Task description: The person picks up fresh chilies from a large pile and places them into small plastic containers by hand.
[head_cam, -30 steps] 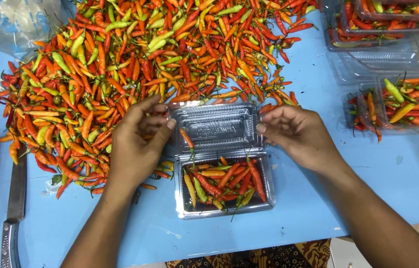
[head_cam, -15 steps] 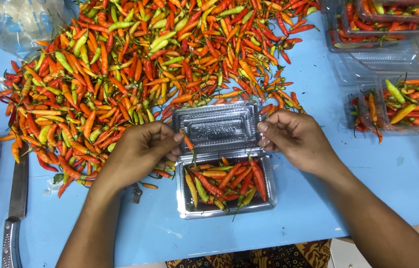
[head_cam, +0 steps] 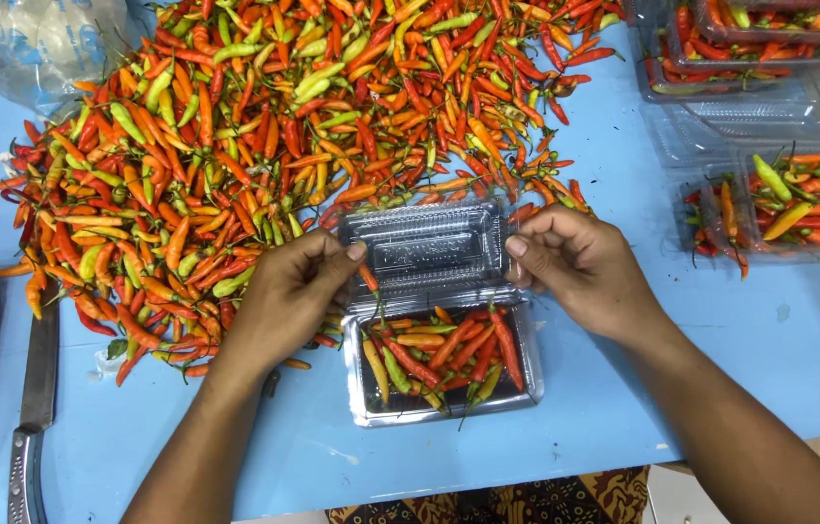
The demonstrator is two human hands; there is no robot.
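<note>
The lid (head_cam: 426,250) is pinched at both short ends by left hand (head_cam: 286,301) and right hand (head_cam: 580,274), its long axis crosswise, hinged above the tray (head_cam: 444,364).

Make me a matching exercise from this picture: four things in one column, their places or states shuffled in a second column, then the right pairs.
Things:
1. clear lid
2. knife
3. loose chilli pile
4. clamshell tray

Places or states:
A. spread across the far part of the blue table
B. holds a small portion of chillies
C. held at both ends by the left hand and right hand
D. lies flat near the table's left edge

Pairs: 1-C, 2-D, 3-A, 4-B
</note>
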